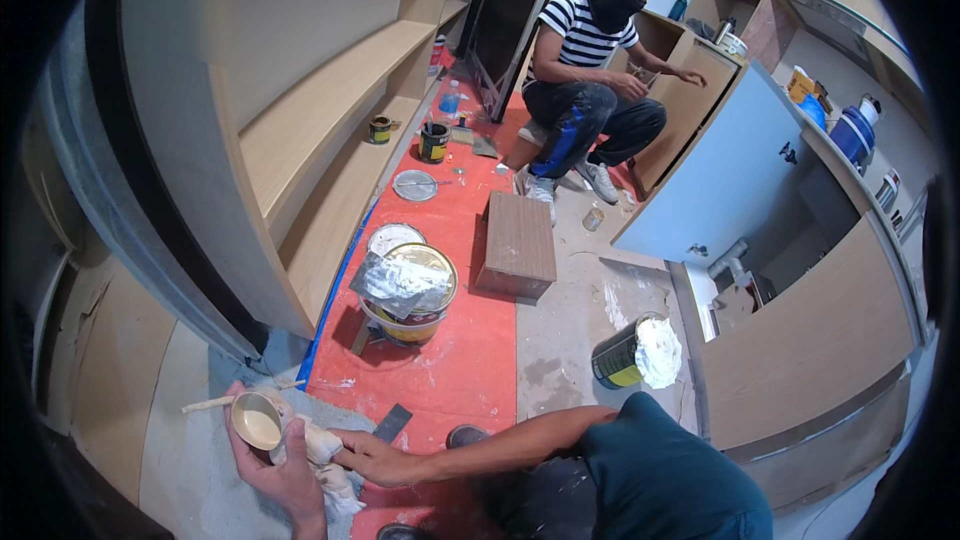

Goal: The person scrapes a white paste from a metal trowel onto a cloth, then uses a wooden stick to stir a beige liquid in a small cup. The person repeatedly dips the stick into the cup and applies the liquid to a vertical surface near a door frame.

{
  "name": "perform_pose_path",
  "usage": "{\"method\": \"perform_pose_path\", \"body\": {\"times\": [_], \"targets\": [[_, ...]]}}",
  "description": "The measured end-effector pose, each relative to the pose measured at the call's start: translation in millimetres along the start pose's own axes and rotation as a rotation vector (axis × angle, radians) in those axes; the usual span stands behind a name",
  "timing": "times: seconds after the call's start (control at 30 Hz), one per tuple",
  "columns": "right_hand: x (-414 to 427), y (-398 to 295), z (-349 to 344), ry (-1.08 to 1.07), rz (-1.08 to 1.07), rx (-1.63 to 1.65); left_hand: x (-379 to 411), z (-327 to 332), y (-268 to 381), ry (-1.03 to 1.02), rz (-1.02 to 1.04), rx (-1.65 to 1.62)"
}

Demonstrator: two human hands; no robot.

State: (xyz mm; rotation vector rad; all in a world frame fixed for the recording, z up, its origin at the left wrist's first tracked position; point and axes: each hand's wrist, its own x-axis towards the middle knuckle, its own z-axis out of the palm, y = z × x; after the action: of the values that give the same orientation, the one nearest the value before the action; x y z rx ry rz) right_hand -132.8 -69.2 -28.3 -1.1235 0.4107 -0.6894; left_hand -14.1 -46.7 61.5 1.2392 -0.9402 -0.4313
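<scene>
My left hand (281, 484) is wrapped around a small round can (259, 420) with cream-coloured liquid inside. A thin paint-smeared stick (206, 405) shows on both sides of the can, its middle hidden. In my right hand (379, 459) is a crumpled white cloth (334, 484), held against or close beside the can. Just beyond that hand is a flat dark blade or strip (394, 422); whether my fingers touch it cannot be told. Both hands are over a grey mat (217, 495) beside the red floor covering (450, 382).
A filler-smeared metal sheet (405, 281) rests on a paint bucket (409, 330). Past it are a brown wooden box (517, 244), an open can (433, 142) and wooden shelves (337, 120). A white-topped can (622, 356) stands right. Another person (592, 67) sits low near open cabinets (810, 345).
</scene>
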Motion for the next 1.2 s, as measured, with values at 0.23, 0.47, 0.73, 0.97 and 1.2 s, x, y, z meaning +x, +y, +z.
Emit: {"method": "perform_pose_path", "body": {"times": [0.23,0.47,0.73,0.97,1.2], "targets": [[13.5,-2.8,-8.9,-0.008,0.386,-0.230,-4.1,5.9,-18.2,-0.076,0.020,-0.014],[18.8,10.4,-40.6,-0.104,0.381,0.225,7.0,6.4,-31.9,-0.051,-0.011,0.026],[25.5,10.9,-66.4,-0.116,0.288,0.209,20.7,14.3,-49.3,-0.066,-0.075,0.042],[32.5,1.1,-82.2,-0.022,0.478,0.303,28.8,23.8,-68.1,-0.124,-0.108,0.077],[37.8,14.9,-76.0,0.070,0.525,0.316,27.8,33.9,-79.8,-0.178,-0.149,0.033]]}}
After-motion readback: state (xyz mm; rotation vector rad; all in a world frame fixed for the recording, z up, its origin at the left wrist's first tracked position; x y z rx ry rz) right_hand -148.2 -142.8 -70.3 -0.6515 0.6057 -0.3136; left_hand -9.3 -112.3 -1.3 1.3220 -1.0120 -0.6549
